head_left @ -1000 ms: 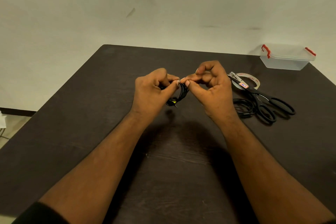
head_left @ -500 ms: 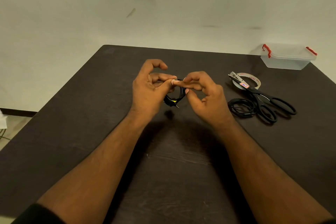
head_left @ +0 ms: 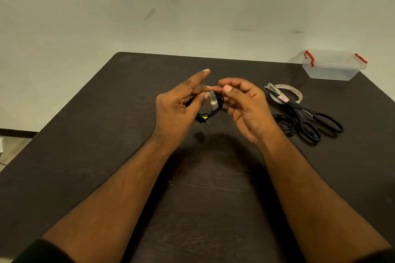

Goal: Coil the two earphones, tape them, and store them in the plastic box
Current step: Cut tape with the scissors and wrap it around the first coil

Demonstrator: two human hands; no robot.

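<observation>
Pinching a taped black earphone coil (head_left: 213, 107), both hands (head_left: 177, 111) (head_left: 245, 107) hold it above the table.

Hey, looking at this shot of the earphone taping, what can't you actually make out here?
- Head view: most of the coiled earphone sits behind the left hand and right hand, so how far its tape wraps is unclear.
- The second earphone lies partly under the scissors.
- The tape roll print is too small to read.
- The plastic box is cloudy; its contents are unclear.
</observation>
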